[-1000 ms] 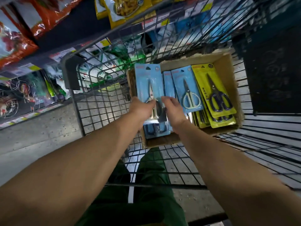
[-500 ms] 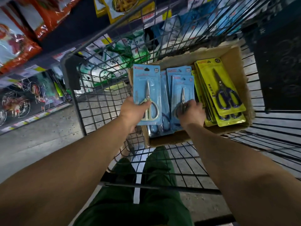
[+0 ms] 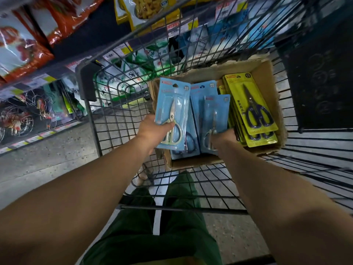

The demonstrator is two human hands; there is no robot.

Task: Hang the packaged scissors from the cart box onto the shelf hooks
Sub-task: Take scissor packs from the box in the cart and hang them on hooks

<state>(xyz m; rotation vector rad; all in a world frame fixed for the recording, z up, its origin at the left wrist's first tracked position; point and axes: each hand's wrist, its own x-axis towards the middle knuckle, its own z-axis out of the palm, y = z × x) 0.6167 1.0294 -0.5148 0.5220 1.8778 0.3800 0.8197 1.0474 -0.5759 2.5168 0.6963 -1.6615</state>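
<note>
Above box (image 3: 265, 73) rim: left hand (image 3: 152, 129) grips blue pack (image 3: 172, 104); right hand (image 3: 225, 136) grips second pack (image 3: 215, 111).

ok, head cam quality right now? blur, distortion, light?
Head view: strong wide-angle bending of the cart wires; dim aisle light; forearms near the lens soft; blue scissors pack in the left hand is sharp, with glare on its plastic; shelf goods at left smeared.
</note>
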